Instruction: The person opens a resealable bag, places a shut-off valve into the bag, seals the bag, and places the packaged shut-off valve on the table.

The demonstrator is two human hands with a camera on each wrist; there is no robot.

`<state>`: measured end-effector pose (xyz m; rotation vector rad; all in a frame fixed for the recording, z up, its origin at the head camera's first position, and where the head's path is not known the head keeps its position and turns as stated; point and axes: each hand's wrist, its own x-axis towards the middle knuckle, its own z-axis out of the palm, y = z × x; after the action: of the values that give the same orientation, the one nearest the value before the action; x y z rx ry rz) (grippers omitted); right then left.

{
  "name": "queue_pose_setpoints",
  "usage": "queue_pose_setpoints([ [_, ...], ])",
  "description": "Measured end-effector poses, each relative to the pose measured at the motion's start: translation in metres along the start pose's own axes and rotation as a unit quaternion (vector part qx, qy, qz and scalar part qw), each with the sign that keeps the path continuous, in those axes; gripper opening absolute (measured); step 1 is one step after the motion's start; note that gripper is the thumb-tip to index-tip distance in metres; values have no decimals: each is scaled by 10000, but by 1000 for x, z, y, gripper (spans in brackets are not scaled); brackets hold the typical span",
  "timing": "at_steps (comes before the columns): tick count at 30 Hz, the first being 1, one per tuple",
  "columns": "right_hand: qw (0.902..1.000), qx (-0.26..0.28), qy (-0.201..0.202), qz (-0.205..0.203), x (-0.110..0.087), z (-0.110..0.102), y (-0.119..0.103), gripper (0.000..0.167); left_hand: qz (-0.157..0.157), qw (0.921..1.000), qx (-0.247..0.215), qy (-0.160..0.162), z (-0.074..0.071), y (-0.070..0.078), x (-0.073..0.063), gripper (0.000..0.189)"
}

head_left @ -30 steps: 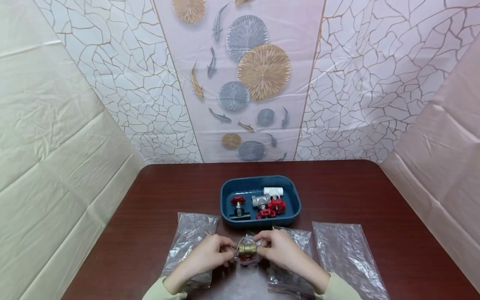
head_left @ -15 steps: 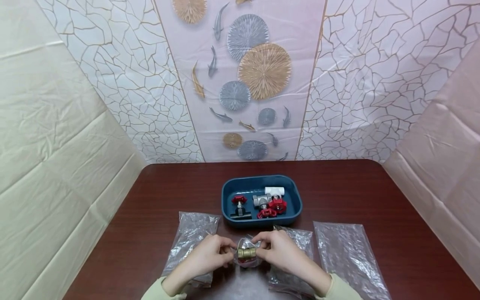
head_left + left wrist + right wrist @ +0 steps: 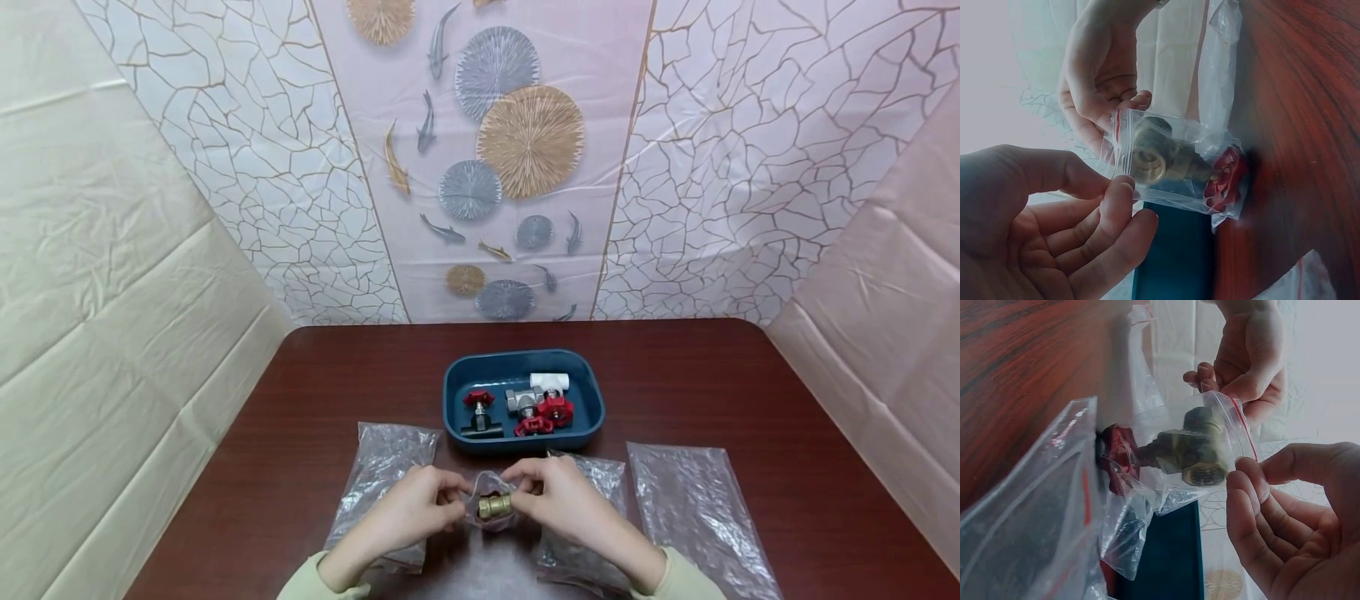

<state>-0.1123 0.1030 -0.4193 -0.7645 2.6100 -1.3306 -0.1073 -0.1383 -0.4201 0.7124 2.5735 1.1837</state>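
A brass valve [image 3: 493, 505] stands inside a small clear zip bag [image 3: 1124, 140], its body at the bag's mouth. Its red handwheel [image 3: 1225, 180] points down at the bag's bottom, close to the table. My left hand [image 3: 420, 504] pinches one side of the bag's red-striped mouth between thumb and fingers. On the opposite side my right hand [image 3: 558, 498] pinches the rim likewise. In the right wrist view the brass body [image 3: 1200, 456] shows through the plastic, its threaded end facing the camera. From above, the mouth looks spread around the valve.
Behind the hands stands a blue tray [image 3: 450, 425] holding several valves with red handwheels, one with a white tee body [image 3: 549, 382]. Flat clear zip bags lie at the left [image 3: 382, 458], beside the right forearm [image 3: 585, 558] and at the far right [image 3: 693, 500] on the dark red wooden table [image 3: 337, 367].
The bag's mouth has spread wider, its far edge now a rounded arch. The brass valve has tilted slightly inside. Both hands have shifted only a little and keep their pinch.
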Motion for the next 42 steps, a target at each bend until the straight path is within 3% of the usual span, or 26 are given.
queue_pose_setpoints([
  [9, 9999, -67, 99, -10, 0, -5, -5, 24, -31, 9998, 172, 32, -4, 5, -2, 28],
  [14, 9996, -64, 261, -45, 0, -10, -10, 22, 112, 9987, 392, 304, -8, 10, -3, 28],
  [20, 9992, -11, 389, -30, -1, -15, -18, 20, 9, 9981, 352, 512, -15, 19, -6, 29],
  [27, 9984, 67, 556, -83, 0, -17, -21, 21, 96, 9958, 450, 786, -25, 29, -10, 25],
  [42, 9970, -157, 761, -9, 4, -17, -31, 21, 202, 9906, 638, 1192, -26, 24, -8, 21],
])
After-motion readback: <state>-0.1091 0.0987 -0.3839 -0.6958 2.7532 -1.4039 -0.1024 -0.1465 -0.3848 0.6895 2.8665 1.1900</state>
